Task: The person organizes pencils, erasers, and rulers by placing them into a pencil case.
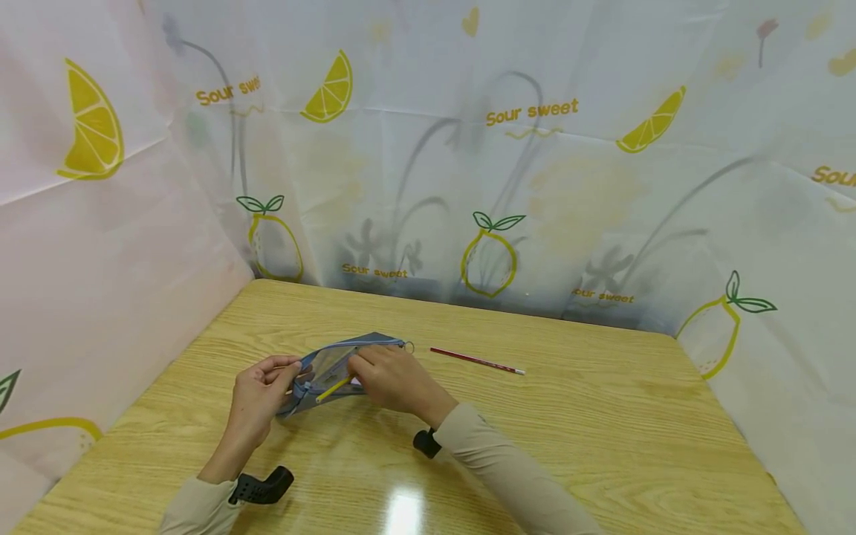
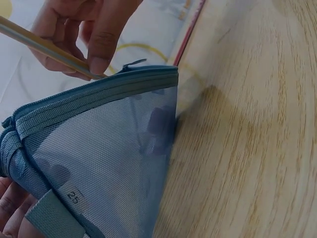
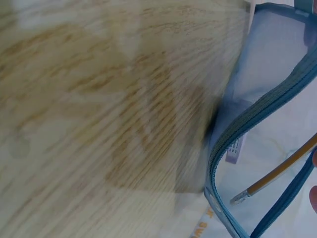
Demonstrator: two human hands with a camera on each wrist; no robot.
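Observation:
A blue mesh zipper pouch (image 1: 325, 362) is held up over the table with its zipper open. My left hand (image 1: 257, 394) grips the pouch's left end, thumb on the rim. At the opening, my right hand (image 1: 388, 375) pinches a yellow pencil (image 1: 333, 389) that slants across the mouth. The right wrist view shows the pencil's eraser end (image 3: 241, 197) between the two zipper edges. Through the mesh in the left wrist view, a small purple item (image 2: 159, 126) shows inside. A tag reading 25 (image 2: 73, 197) is on the pouch's side.
A red pencil (image 1: 476, 360) with a white end lies on the wooden table (image 1: 602, 416), right of the pouch. Black wrist mounts (image 1: 264, 487) stick out below both forearms. A lemon-print cloth (image 1: 414, 186) stands along the back and sides.

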